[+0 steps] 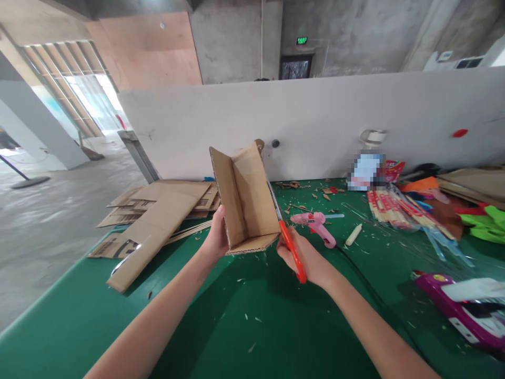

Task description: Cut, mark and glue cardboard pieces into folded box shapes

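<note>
A folded cardboard piece [256, 195], like a partly formed box with its inside toward me, is held up over the green table. My left hand [216, 234] grips its left lower side, thumb on the near edge and fingers hidden behind. In my right hand [302, 255] are orange-handled scissors [291, 247], their blades pointing up along the cardboard's right edge. Whether the blades are parted I cannot tell. A pink hot glue gun [315, 223] with a clear glue stick lies just beyond my right hand, beside a pale stick-like tube [353, 235].
Flat cardboard sheets [158, 205] are stacked at the left over thin wooden sticks [189, 231]. Packaged sticks [394, 208] and green cloth [485, 223] lie at the right, with a purple device [453, 302] nearer. Scraps dot the green table [221, 326]; a white partition [315, 121] stands behind.
</note>
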{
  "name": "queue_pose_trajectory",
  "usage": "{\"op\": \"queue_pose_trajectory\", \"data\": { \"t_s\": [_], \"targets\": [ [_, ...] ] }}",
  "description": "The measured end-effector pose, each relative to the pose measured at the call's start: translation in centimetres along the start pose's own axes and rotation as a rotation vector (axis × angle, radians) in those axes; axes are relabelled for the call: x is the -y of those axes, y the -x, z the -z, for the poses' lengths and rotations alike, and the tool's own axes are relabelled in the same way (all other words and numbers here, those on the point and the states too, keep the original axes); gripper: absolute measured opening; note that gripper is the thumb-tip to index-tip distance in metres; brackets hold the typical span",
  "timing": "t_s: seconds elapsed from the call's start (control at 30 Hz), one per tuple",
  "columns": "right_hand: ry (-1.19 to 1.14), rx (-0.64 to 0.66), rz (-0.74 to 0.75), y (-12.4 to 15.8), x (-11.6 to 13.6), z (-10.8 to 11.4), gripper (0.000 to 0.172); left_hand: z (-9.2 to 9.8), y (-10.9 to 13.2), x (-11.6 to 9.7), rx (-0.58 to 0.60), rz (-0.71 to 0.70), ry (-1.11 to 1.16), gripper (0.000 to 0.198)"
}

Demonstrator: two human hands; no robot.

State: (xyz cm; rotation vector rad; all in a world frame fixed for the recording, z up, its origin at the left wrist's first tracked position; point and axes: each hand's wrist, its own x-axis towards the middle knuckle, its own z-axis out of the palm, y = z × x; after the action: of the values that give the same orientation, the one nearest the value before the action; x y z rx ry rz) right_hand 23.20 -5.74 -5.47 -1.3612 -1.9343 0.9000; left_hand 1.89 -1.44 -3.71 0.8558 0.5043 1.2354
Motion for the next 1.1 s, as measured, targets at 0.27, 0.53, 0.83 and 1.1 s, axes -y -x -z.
{"op": "queue_pose_trajectory", "data": {
  "t_s": [0.27, 0.53, 0.83, 1.1],
  "targets": [
    [0.17, -0.131, -0.018, -0.9, -0.5, -0.3, 0.021, -0.9, 0.2, -0.1, 0.035, -0.037, -0.016, 0.045],
    [0.223, -0.201, 0.004, -1.2, -0.8, -0.1, 0.016, -0.7, 0.2, 0.2, -0.001, -0.009, -0.01, 0.054],
    [0.212, -0.199, -0.046, -0.9, -0.6, -0.6, 0.022, -0.9, 0.4, 0.7, 0.009, 0.022, 0.039, 0.056],
    [0.205, -0.214, 0.013, -0.6, -0.4, -0.6, 0.022, -0.6, 0.2, 0.9, -0.013, 0.035, 0.027, 0.058]
  ]
}}
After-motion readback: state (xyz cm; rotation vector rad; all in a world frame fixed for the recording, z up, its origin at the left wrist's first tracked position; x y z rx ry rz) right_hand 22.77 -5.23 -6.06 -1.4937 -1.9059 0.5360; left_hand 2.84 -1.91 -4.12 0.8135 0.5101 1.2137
